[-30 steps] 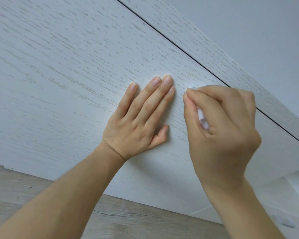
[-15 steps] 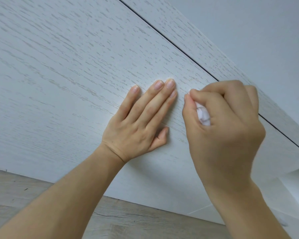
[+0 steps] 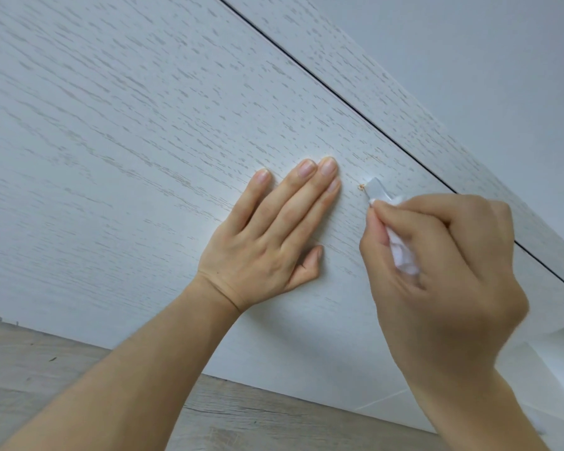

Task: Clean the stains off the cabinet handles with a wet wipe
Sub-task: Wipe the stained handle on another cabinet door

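1. Nearest the camera, a strip of grey wood-look floor [image 3: 79, 402] runs under both forearms and meets the bottom edge of the cabinet door.
2. The right hand [image 3: 437, 275] has its fingers curled round a bunched white wet wipe [image 3: 402, 255], clamped tight on it; the wad shows between thumb and fingers, and its front end reaches out to the handle.
3. The left hand [image 3: 274, 232] lies flat on the white wood-grain cabinet door [image 3: 127, 141], fingers straight and close together, holding nothing. It looks to be bracing the panel.
4. Just past the right thumb sits a small pale cabinet handle [image 3: 376, 188], between the two hands and near the dark gap [image 3: 339, 99] that divides this door from the next panel. Small orange-brown stains [image 3: 360, 188] speckle the door right beside the handle, with fainter specks a little above.
5. Handling, as a judgement: the wipe is soft, light and limp, so it works best wadded and pinched near its front, as it is now, letting a fingertip press through it. The handle is small and rigid; rubbing round its base should reach the specks. A damp wad may slip on the smooth finish.
6. Farthest off is a plain white wall [image 3: 485, 60].
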{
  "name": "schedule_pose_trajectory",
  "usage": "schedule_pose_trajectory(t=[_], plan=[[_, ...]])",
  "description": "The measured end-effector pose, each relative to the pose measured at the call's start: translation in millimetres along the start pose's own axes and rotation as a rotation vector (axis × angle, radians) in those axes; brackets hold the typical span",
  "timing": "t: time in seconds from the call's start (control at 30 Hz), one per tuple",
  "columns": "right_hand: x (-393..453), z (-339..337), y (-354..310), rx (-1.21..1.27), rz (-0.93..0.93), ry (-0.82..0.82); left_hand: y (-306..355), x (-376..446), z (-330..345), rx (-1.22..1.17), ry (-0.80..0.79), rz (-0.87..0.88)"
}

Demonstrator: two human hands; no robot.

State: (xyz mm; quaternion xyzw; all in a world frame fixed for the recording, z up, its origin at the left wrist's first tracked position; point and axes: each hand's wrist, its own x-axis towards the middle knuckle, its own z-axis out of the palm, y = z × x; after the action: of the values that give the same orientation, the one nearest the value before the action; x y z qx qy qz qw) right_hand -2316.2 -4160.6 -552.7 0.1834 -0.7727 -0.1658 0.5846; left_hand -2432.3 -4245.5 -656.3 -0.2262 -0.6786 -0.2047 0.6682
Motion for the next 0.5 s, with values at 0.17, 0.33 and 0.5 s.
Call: schedule_pose_trajectory(t=[0.17,0.33,0.5], plan=[[7.2,3.1,0.9,0.040,0.056,0.054,1.0,0.1,0.1,0.011,0.007,0.000],[12.1,12.4,-0.7,0.059,0.120,0.038,0.6,0.4,0.4,0.012,0.014,0.001],[14.8,16.5,-4.8,0.041,0.150,-0.033,0.8,0.5,0.7,0.014,0.012,0.004]])
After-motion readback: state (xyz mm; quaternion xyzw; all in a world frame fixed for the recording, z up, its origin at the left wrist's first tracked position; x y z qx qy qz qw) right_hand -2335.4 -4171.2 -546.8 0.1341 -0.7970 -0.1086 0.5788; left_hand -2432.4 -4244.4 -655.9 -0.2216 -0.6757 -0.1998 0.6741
